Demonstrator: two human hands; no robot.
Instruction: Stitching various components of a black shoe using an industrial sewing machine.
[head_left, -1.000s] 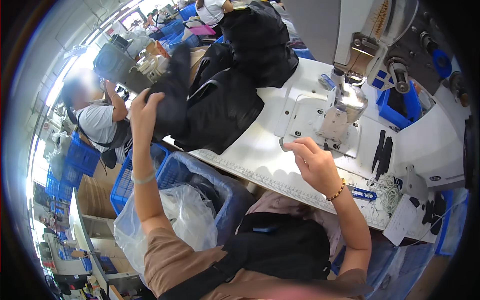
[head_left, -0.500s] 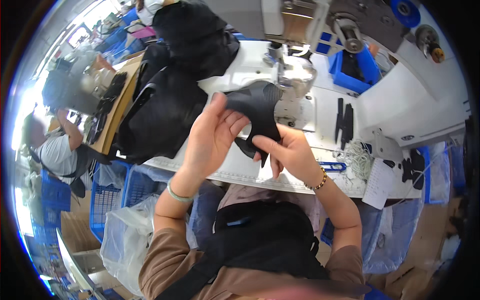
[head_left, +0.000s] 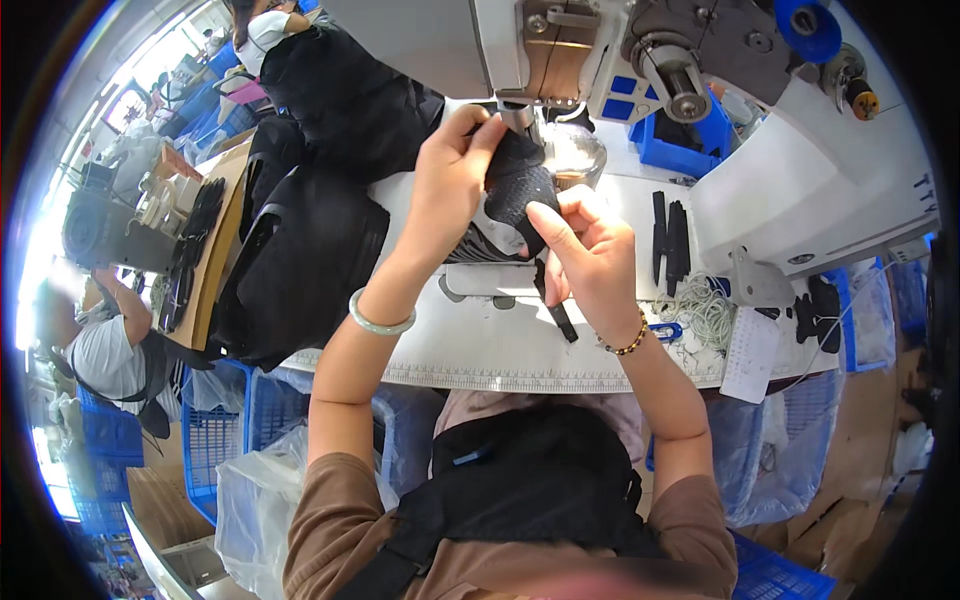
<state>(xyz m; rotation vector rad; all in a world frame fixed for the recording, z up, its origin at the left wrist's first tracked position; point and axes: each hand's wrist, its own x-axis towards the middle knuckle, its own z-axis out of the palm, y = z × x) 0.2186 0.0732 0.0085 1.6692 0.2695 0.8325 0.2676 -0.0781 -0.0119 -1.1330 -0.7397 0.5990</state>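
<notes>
A black fabric piece (head_left: 520, 195) with a mesh-like surface lies at the sewing machine (head_left: 555, 60), just in front of its presser area. My left hand (head_left: 452, 178) pinches the far left edge between thumb and fingers, close beside the needle area. On the near right edge, my right hand (head_left: 592, 248) grips the same piece, thumb on top. A narrow black strip (head_left: 562, 318) hangs down below my right hand toward the tabletop. The needle tip itself is too small to make out.
Black fabric (head_left: 310, 240) is heaped on the left. Black strips (head_left: 676, 235), tangled pale thread (head_left: 700, 310), blue thread snips (head_left: 666, 331) and a paper sheet (head_left: 750, 355) lie right. A blue bin (head_left: 690, 145) stands behind. Another person (head_left: 110, 345) sits far left.
Both hands have carried the black fabric piece away from me, up to the sewing machine. My left hand has gone from spread fingers to a pinch on its edge.
</notes>
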